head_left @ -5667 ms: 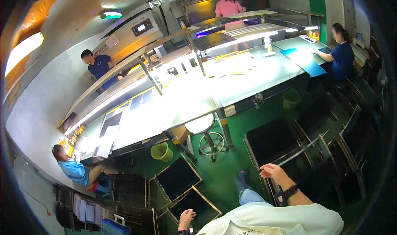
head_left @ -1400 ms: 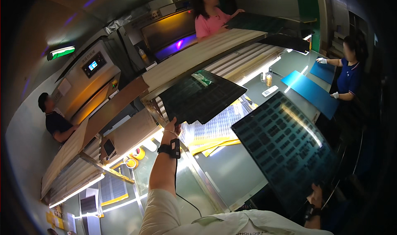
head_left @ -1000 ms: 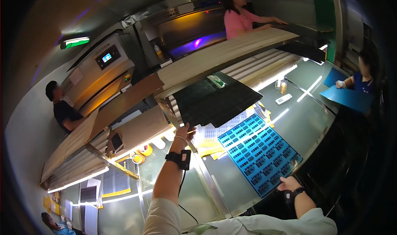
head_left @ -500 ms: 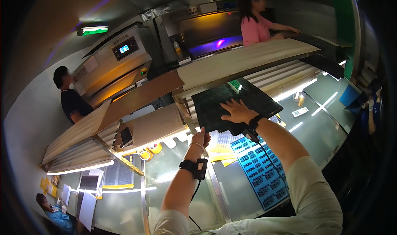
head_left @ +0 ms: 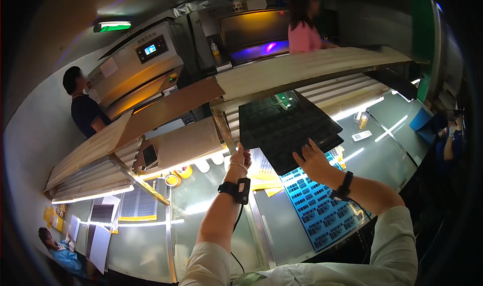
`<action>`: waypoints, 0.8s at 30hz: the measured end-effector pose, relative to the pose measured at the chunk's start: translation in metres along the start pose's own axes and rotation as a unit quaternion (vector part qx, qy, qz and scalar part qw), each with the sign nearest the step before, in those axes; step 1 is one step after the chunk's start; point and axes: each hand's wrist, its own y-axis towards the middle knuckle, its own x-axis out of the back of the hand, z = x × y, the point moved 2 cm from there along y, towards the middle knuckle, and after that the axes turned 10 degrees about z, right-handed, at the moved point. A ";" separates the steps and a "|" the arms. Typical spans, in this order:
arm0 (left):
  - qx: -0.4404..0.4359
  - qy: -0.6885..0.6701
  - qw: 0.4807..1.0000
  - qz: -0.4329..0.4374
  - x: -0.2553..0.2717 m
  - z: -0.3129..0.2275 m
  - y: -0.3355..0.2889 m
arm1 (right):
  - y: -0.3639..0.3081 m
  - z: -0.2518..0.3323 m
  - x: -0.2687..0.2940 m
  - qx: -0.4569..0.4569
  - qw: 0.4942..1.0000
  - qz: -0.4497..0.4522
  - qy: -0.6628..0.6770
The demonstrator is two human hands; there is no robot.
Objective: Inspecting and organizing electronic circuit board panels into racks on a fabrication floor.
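- One thin black cable [head_left: 238, 226] hangs from the box on our left wrist, so it is best we let it drop clear of the sheets.
- Our left hand [head_left: 241, 157] is curled almost closed at the left corner of the dark sheets [head_left: 282, 127]. It looks to be pinching them, and a firm, soft pinch should stop the pile from sliding.
- Our right hand [head_left: 318, 166] is half open, with spread fingers on the near edge of the dark sheets. We cannot tell if its thumb is under the edge.
- The sheets lie out of line, with one poking toward us past the rest. We think we are sliding it, so a slow, flat pull should help stop scratches and bends.
- Under our right arm, a blue printed sheet [head_left: 318, 210] lies on the glass table [head_left: 196, 240]. We should lift the dark corner high enough not to rub it.
- Past the pile runs a long shelf [head_left: 312, 67]. We should be careful not to bump its metal post [head_left: 221, 125], just beside the sheets.
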 end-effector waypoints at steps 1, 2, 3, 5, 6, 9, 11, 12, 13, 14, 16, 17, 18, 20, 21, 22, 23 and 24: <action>-0.009 0.045 0.999 -0.004 -0.001 0.001 -0.011 | -0.013 -0.002 0.010 0.013 0.995 -0.076 0.062; -0.019 0.048 0.999 -0.004 -0.003 0.003 -0.026 | -0.027 -0.005 0.022 0.020 0.985 -0.111 0.128; 0.016 0.044 0.996 0.071 -0.008 0.010 -0.046 | -0.046 -0.009 0.037 0.039 0.967 -0.177 0.178; 0.061 0.029 0.974 0.216 -0.020 0.033 -0.106 | -0.084 -0.008 0.068 0.071 0.937 -0.225 0.257; 0.069 -0.002 0.947 0.315 -0.028 0.054 -0.146 | -0.103 0.001 0.083 0.085 0.933 -0.239 0.254; 0.083 -0.070 0.918 0.381 -0.031 0.078 -0.244 | -0.139 0.041 0.116 0.156 0.918 -0.223 0.289; 0.091 -0.077 0.939 0.323 -0.021 0.082 -0.283 | -0.148 0.069 0.122 0.186 0.910 -0.199 0.314; 0.099 -0.092 0.946 0.295 -0.013 0.083 -0.298 | -0.149 0.083 0.121 0.207 0.897 -0.202 0.335; 0.110 -0.145 0.952 0.244 -0.001 0.084 -0.312 | -0.149 0.097 0.119 0.224 0.878 -0.213 0.364; 0.069 -0.153 0.960 0.224 0.010 0.084 -0.326 | -0.147 0.114 0.115 0.251 0.868 -0.188 0.384; 0.024 -0.160 0.974 0.159 0.041 0.087 -0.350 | -0.133 0.153 0.104 0.297 0.822 -0.186 0.450; 0.023 -0.164 0.975 0.151 0.058 0.092 -0.359 | -0.123 0.175 0.097 0.318 0.805 -0.177 0.468; 0.009 -0.176 0.980 0.089 0.078 0.099 -0.363 | -0.113 0.198 0.091 0.347 0.784 -0.153 0.492; -0.012 -0.192 0.981 0.015 0.115 0.123 -0.370 | -0.098 0.247 0.081 0.388 0.761 -0.149 0.499; -0.033 -0.240 0.970 -0.011 0.134 0.134 -0.371 | -0.094 0.273 0.079 0.410 0.742 -0.163 0.505; -0.041 -0.293 0.954 -0.054 0.153 0.146 -0.374 | -0.092 0.296 0.077 0.419 0.734 -0.165 0.508; -0.057 -0.343 0.937 -0.037 0.170 0.159 -0.380 | -0.093 0.320 0.076 0.438 0.723 -0.149 0.513; -0.080 -0.356 0.929 -0.065 0.186 0.172 -0.388 | -0.093 0.341 0.072 0.471 0.721 -0.102 0.498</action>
